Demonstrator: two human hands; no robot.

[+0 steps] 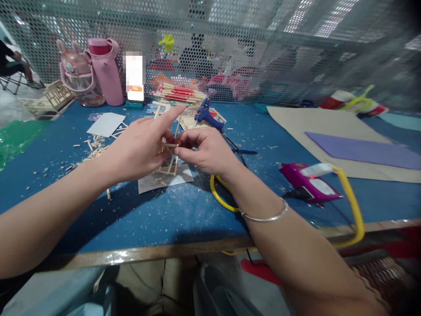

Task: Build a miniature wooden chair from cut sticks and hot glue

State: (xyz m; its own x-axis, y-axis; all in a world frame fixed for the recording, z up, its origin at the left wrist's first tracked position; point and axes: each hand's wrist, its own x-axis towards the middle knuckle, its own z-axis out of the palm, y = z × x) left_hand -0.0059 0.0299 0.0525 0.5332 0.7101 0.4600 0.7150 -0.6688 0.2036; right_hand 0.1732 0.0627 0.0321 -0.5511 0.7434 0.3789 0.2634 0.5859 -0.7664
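Near the middle of the table, my left hand grips a small frame of thin wooden sticks, its index finger stretched out above. My right hand closes thumb and fingertips at a short stick on the frame's near side. My fingers cover part of that joint, so I cannot tell whether the stick is fixed there. Beneath the frame lies a grey-white sheet with a few stick bits on it. A blue glue gun rests just beyond my right hand.
Stick scraps litter the left side near a white card. A pink bottle, a jar and a lit phone stand at the back. Stick bundles lie behind. A purple device with a yellow cable sits right.
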